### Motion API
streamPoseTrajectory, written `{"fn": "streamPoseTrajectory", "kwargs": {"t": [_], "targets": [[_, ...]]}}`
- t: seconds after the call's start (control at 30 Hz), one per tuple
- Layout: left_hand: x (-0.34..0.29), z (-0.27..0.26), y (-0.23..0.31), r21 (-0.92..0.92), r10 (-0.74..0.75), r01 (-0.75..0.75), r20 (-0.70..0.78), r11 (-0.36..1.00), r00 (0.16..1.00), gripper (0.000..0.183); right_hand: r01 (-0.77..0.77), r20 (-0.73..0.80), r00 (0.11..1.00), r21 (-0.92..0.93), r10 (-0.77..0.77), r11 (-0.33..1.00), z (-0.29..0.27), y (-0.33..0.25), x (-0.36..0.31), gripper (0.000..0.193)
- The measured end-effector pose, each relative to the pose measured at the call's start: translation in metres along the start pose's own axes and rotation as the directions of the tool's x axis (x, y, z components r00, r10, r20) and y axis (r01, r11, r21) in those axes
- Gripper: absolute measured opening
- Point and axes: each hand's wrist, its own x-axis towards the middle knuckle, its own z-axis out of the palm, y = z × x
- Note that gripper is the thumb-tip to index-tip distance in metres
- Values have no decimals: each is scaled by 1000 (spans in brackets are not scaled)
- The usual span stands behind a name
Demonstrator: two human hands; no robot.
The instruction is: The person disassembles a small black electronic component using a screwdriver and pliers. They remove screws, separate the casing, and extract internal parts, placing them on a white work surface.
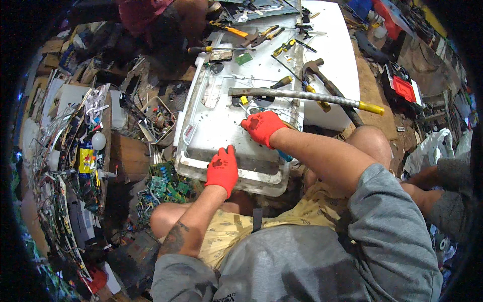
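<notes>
A dented grey metal panel (211, 126) with wires and small parts lies flat before my knees. My left hand (222, 170), in a red glove, presses flat on the panel's near edge, fingers together. My right hand (262, 126), also red-gloved, is closed around a tool with a yellow and blue handle, held down on the panel among thin wires; the tool's tip is hidden under the glove. A long grey metal bar with a yellow end (307, 96) lies across the panel just beyond my right hand.
Pliers, screwdrivers and a hammer (314, 68) lie on the white slab (334, 50) behind. Green circuit boards (166, 183) are heaped at the left. A tray of scrap electronics (158, 121) and piles of boards fill the left. Another person sits at the top; a grey-sleeved arm (450, 171) reaches in from the right.
</notes>
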Motion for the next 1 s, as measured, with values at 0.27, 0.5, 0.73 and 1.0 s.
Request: {"fn": "streamPoseTrajectory", "kwargs": {"t": [0.27, 0.5, 0.73, 1.0], "targets": [[27, 3, -58, -641, -86, -2, -106, 767, 991, 40, 35, -198, 966, 734, 165, 679, -13, 42, 13, 26], [63, -42, -65, -970, -149, 128, 161, -207, 976, 20, -235, 298, 948, 893, 111, -385, -45, 99, -8, 18], [94, -44, -50, -995, 11, 84, 83, -47, 996, 19, -214, 193, 970, 967, 146, 141, -44, 96, -6, 18], [130, -48, 9, -625, 14, -144, -209, 767, 978, 46, -426, 283, 860, 857, 425, 291, -45, 104, 3, 32]]}}
